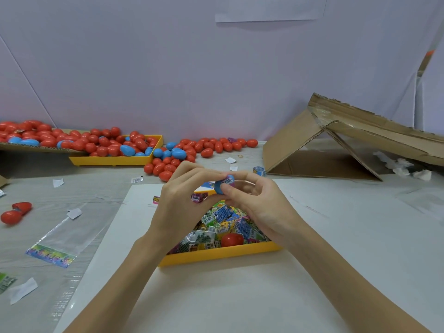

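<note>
The fingertips (211,175) of the left hand (182,195) and those of the right hand (257,203) met around a blue egg half (218,188), curled close and pinching it from both sides, lifted clear of the table. A small purple packet (228,180) with a barcode sat at the mouth of the shell against the right forefinger; how deep it sat could not be told. Just under the left fingers another purple packet (199,197) showed, and whether it was held or lay loose could not be told. Directly below the fingers stood a yellow tray (216,257) heaped with printed packets (223,217), and a red egg (232,239) lay among them, between the wrists. The tray rested on a white sheet (216,296). Beyond the fingertips a heap of red and blue eggs (168,162) spread across the table beside a second yellow tray (113,161) – it too was full of eggs. Well off to the right of the fingers a collapsed cardboard box (336,145) leaned open; well off to the left lay a clear bag (62,236) with a coloured header, and farther left two red egg pieces (16,211)
</note>
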`<move>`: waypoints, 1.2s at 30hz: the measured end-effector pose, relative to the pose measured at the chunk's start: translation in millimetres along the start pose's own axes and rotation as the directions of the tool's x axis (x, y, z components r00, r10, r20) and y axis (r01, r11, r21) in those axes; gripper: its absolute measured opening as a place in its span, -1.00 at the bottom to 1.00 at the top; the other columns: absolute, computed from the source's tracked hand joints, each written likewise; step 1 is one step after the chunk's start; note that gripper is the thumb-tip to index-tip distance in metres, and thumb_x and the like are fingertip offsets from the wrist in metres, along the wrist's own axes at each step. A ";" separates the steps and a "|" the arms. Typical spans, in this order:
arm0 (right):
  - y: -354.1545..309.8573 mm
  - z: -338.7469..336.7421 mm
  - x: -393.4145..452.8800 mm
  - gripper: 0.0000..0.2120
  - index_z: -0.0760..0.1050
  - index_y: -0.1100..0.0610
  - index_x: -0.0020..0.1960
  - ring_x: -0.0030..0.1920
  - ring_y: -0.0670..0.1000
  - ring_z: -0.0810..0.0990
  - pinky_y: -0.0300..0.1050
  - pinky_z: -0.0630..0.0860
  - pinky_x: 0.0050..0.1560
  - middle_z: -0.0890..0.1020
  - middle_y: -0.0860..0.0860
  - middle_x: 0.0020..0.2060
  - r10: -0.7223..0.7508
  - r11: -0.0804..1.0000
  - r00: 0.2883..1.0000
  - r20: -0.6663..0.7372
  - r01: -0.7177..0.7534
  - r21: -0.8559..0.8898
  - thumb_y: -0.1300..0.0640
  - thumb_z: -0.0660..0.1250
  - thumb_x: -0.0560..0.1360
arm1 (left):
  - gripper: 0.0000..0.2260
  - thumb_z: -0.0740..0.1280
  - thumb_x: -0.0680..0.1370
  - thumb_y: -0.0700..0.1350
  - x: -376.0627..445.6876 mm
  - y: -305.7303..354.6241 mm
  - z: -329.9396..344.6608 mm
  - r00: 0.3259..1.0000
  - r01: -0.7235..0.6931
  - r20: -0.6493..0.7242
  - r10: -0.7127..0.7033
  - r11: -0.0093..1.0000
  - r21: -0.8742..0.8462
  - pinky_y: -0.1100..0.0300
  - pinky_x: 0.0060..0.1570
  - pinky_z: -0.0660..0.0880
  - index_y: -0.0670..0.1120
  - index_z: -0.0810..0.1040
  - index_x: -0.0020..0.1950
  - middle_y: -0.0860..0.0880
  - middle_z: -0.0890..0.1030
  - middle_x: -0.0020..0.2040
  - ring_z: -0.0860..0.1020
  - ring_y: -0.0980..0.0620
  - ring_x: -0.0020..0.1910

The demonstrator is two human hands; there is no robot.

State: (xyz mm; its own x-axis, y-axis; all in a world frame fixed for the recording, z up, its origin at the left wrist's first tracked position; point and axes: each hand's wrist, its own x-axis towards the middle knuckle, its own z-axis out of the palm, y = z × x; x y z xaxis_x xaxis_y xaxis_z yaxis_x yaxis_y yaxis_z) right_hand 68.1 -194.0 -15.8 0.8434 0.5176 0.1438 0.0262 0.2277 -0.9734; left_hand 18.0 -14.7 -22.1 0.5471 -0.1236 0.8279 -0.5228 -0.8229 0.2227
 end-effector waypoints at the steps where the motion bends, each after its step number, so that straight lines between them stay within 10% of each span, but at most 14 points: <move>1: 0.9 -0.8 0.5 -0.75 0.69 -0.02 0.16 0.05 0.05 0.73 -0.14 0.66 0.03 0.76 0.08 0.02 -0.006 1.000 1.000 0.010 0.007 -0.018 0.07 0.53 0.48 | -0.68 0.57 0.42 -0.12 -0.8 -1.6 1.4 1.000 0.012 -0.008 -0.012 1.000 0.008 0.24 0.03 0.54 -0.20 0.71 0.13 0.03 0.67 0.02 0.53 0.00 0.01; 11: -2.7 -11.2 5.7 -0.79 0.64 0.00 0.17 0.04 -0.10 0.72 -0.25 0.62 0.01 0.75 -0.13 0.00 -0.163 0.934 0.977 -0.139 0.107 -0.340 0.10 0.51 0.55 | -0.32 0.45 0.47 0.22 -7.0 -13.3 7.6 0.970 0.170 0.183 -0.159 0.984 -0.046 0.41 0.33 0.33 0.03 0.41 0.53 0.22 0.46 0.35 0.36 0.27 0.36; 15: -33.8 -45.7 31.6 -0.77 0.57 0.00 0.15 0.02 -0.13 0.63 -0.34 0.53 0.04 0.67 -0.15 0.01 -0.542 0.628 0.809 -0.226 0.212 -0.749 0.17 0.50 0.54 | -0.55 0.37 0.54 0.20 -6.7 -18.0 5.6 0.975 0.127 0.178 -0.133 0.991 0.047 0.11 0.31 0.50 -0.01 0.58 0.34 0.12 0.55 0.31 0.46 0.12 0.33; 20: -82.8 -110.3 84.8 -0.72 0.51 0.17 0.26 0.21 0.06 0.52 -0.19 0.43 0.24 0.60 0.10 0.19 -0.705 0.248 0.677 -0.211 -0.043 -0.968 0.33 0.39 0.58 | -0.55 0.18 0.63 0.27 -6.3 -19.2 6.7 0.972 0.065 0.222 -0.080 0.995 0.077 0.04 0.08 0.62 -0.02 0.70 -0.03 0.05 0.63 0.18 0.57 0.03 0.18; 25: -87.7 -151.6 113.4 -0.60 0.42 0.21 0.48 0.47 0.16 0.39 0.03 0.26 0.51 0.51 0.15 0.43 -0.613 0.055 0.729 -0.305 -0.346 -0.937 0.30 0.27 0.65 | -0.38 -0.03 0.64 0.37 -7.3 -16.7 6.9 0.961 0.052 0.264 -0.077 0.994 0.101 0.16 0.02 0.58 0.05 0.71 -0.13 0.10 0.64 0.12 0.58 0.10 0.11; 30: -59.8 -125.8 129.2 -0.54 0.47 0.24 0.46 0.52 0.17 0.38 0.05 0.12 0.60 0.53 0.18 0.44 -0.598 -0.179 0.799 -0.065 -0.212 -0.961 0.36 0.28 0.56 | -0.44 0.01 0.63 0.36 -9.0 -20.6 6.1 0.926 0.059 0.352 -0.135 0.974 0.217 0.34 -0.05 0.37 0.09 0.70 -0.12 0.17 0.63 0.00 0.55 0.14 -0.01; 36: -3.8 -70.8 170.8 -0.59 0.47 0.23 0.41 0.27 0.22 0.55 0.06 0.53 0.17 0.59 0.21 0.27 -0.156 -0.031 0.988 0.008 0.003 -1.000 0.41 0.22 0.58 | -0.51 0.05 0.60 0.33 -11.4 -26.7 5.2 0.853 0.099 0.482 -0.198 0.970 0.222 0.32 0.03 0.37 0.10 0.68 0.08 0.20 0.58 0.04 0.47 0.19 0.08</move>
State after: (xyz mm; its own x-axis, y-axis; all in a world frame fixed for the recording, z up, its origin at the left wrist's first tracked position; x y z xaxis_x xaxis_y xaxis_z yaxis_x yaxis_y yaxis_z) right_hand 250.0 -164.8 -0.2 0.8249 0.4822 0.2950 0.5380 -0.8299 -0.1478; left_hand 29.2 5.8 -40.2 0.8855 -0.2104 0.4143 -0.3079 -0.9335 0.1839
